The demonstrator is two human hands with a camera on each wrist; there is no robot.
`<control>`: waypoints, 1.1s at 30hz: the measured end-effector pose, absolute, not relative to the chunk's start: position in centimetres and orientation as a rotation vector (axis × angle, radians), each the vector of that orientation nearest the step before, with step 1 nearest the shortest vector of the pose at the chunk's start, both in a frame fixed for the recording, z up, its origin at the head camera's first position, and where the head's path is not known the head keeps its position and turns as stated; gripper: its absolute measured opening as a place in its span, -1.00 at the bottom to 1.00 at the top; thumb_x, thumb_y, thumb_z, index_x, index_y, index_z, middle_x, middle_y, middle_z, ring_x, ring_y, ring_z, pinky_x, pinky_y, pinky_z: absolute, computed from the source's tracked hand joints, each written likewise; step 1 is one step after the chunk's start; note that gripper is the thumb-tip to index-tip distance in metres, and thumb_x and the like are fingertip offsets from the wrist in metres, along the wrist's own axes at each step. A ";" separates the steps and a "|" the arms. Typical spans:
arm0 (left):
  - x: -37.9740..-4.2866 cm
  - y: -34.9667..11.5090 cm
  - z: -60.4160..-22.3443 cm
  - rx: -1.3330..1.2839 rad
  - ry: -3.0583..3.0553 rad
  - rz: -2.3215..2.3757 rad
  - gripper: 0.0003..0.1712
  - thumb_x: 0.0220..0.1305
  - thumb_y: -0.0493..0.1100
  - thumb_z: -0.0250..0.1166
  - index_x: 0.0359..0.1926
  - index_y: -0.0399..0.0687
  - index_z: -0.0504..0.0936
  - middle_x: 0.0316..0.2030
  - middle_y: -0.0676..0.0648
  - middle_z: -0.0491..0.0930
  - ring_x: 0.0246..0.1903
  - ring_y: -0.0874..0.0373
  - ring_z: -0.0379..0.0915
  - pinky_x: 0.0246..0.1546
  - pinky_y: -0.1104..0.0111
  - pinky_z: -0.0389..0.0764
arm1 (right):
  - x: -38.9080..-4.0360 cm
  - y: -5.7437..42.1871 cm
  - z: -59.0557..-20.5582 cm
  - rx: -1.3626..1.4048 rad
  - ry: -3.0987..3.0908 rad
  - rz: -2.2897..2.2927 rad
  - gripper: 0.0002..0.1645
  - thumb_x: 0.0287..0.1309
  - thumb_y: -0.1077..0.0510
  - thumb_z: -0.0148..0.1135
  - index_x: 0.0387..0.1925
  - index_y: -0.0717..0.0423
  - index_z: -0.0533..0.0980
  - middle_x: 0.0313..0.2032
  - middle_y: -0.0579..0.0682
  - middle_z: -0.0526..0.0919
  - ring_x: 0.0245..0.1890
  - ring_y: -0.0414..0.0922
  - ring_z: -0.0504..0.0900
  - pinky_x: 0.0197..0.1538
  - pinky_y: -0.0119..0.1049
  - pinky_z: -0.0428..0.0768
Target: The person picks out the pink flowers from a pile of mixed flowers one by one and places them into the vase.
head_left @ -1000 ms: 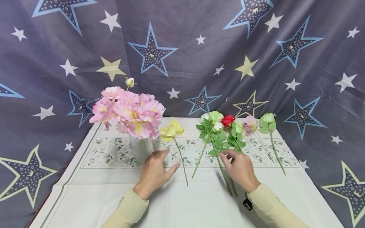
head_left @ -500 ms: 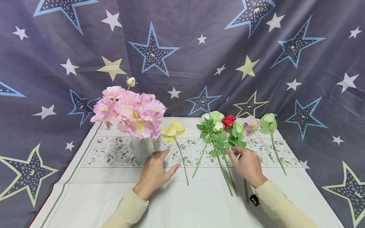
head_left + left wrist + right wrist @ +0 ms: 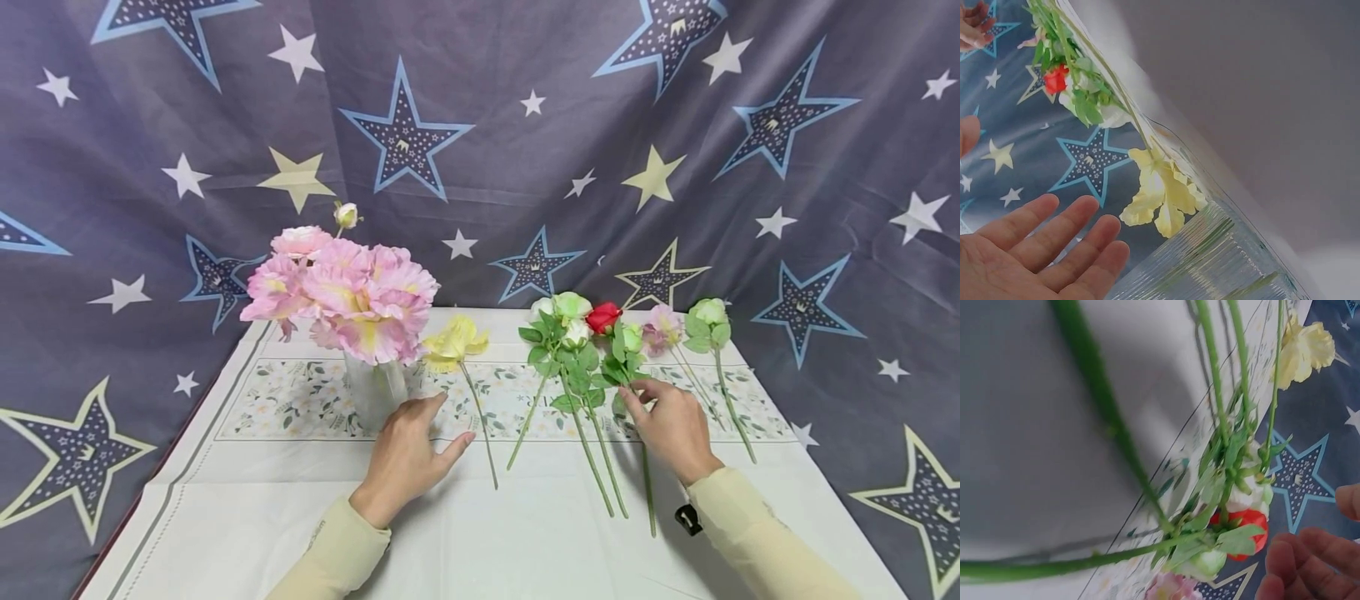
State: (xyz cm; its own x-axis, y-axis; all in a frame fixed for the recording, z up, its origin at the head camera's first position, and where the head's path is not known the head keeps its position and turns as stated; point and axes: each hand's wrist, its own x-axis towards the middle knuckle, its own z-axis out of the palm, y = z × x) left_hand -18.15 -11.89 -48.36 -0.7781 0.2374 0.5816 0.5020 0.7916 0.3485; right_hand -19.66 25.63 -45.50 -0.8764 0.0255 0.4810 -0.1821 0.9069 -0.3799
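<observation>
My left hand point(image 3: 405, 454) stays beside a clear ribbed vase point(image 3: 1207, 259), its fingers and thumb spread and holding nothing. Ruffled pink flowers point(image 3: 367, 292) fill the vase. Just right of that hand lies a yellow flower point(image 3: 456, 342) on a thin stem. Over the table at the right, my right hand point(image 3: 671, 425) hovers with thumb and fingers parted near a green rose point(image 3: 632, 337) and its leaves. In the right wrist view the fingertips point(image 3: 1282, 559) are close by a red rose point(image 3: 1247, 531), with nothing between them and the thumb.
White and pale green roses point(image 3: 573, 308) lie left of the red one. Farther right are a pink flower point(image 3: 665, 325) and another green rose point(image 3: 708, 315). A floral runner band crosses the white tablecloth point(image 3: 465, 542). Behind hangs a star-patterned curtain point(image 3: 480, 192).
My right hand has shifted to the right, from the white roses' stems toward the green rose, uncovering stems behind it. The left hand has stayed in place.
</observation>
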 end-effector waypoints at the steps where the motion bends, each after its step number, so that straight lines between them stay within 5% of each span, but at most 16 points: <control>1: -18.2 -11.9 -48.4 -0.550 -2.456 -0.677 -0.20 0.01 0.31 0.36 0.12 -0.15 0.51 -0.09 -0.14 0.61 -0.06 -0.02 0.47 -0.01 0.10 0.48 | -19.7 25.9 -45.5 0.112 -2.580 0.572 -0.67 0.15 -0.12 0.28 -0.18 -0.01 0.65 -0.52 -0.08 0.63 -0.82 -0.27 0.31 -0.72 -0.28 0.31; 21: -18.0 -12.0 -48.4 -0.545 -2.458 -0.683 -0.21 0.00 0.30 0.36 0.10 -0.15 0.52 -0.10 -0.15 0.61 -0.09 -0.04 0.48 -0.01 0.08 0.47 | -22.0 30.8 -45.6 -0.031 -2.649 0.466 -0.60 0.17 -0.10 0.25 -0.17 0.14 0.62 -0.42 0.12 0.66 -0.50 0.07 0.58 -0.51 0.01 0.50; 33: -18.0 -12.1 -48.3 -0.543 -2.458 -0.687 -0.20 0.01 0.32 0.35 0.11 -0.14 0.52 -0.10 -0.14 0.61 -0.08 -0.03 0.48 -0.01 0.10 0.47 | -23.1 33.6 -45.6 -0.147 -2.766 0.384 -0.51 0.20 -0.11 0.22 -0.10 0.25 0.57 -0.38 0.25 0.65 -0.60 0.08 0.54 -0.62 -0.01 0.47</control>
State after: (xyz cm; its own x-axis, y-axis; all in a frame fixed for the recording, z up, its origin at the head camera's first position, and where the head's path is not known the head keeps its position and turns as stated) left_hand -17.97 -12.13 -48.34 -0.7811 0.2318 0.5798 0.4987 0.7903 0.3559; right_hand -23.13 33.63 -45.62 -0.9357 0.1471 0.3206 0.0542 0.9581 -0.2814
